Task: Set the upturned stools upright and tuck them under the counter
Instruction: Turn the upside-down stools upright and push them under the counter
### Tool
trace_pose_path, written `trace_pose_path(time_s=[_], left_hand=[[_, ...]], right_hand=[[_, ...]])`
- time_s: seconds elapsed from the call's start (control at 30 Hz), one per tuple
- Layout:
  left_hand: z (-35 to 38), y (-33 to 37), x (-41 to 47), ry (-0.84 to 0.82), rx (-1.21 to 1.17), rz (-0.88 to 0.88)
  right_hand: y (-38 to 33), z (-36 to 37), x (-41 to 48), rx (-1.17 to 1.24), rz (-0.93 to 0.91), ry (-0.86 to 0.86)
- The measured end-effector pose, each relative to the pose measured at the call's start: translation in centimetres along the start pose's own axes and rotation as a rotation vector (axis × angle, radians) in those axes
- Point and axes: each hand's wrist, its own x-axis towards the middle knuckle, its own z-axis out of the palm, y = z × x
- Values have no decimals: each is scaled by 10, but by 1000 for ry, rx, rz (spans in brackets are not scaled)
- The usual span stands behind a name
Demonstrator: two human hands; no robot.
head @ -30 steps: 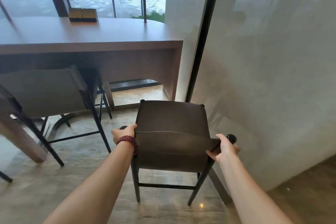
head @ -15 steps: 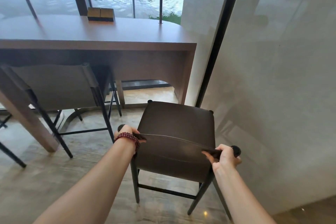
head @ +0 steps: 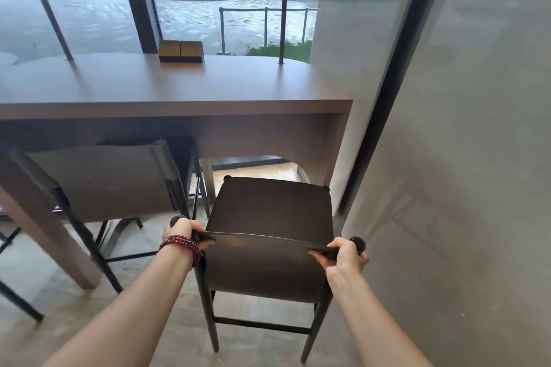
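Note:
A dark brown stool (head: 269, 211) with a low back stands upright on the floor, its seat in front of the right end of the brown counter (head: 179, 89). My left hand (head: 185, 231), with a red bead bracelet at the wrist, grips the left end of the stool's backrest. My right hand (head: 343, 256) grips the right end. A second stool (head: 101, 182) stands upright to the left, its seat partly under the counter.
A grey wall (head: 462, 158) and a black window frame close in on the right. Two small wooden blocks (head: 181, 51) sit on the counter's far edge. A slanted counter leg (head: 44, 232) stands at left. Dark legs of something stand on the countertop.
The stool and both hands have moved forward toward the counter, and the view has risen to show more of the window.

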Motion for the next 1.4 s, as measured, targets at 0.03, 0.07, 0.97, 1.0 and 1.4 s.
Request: trace_pose_path(time_s=[0.03,0.07,0.97,1.0,1.4], left_hand=[[7,12,1,-8,-7,20],[17,27,4,-27,1,43],[68,116,127,-65,-150,56],[69,117,129,-78,-155,52],[34,106,138,-216,-182,-50]], right_hand=[[3,14,4,6,-5,-9],[3,31,9,10,-12,-10],[31,215,111,-88,13,-127],[31,216,113,-80,11,-134],[48,201,107,-112,67,-207]])
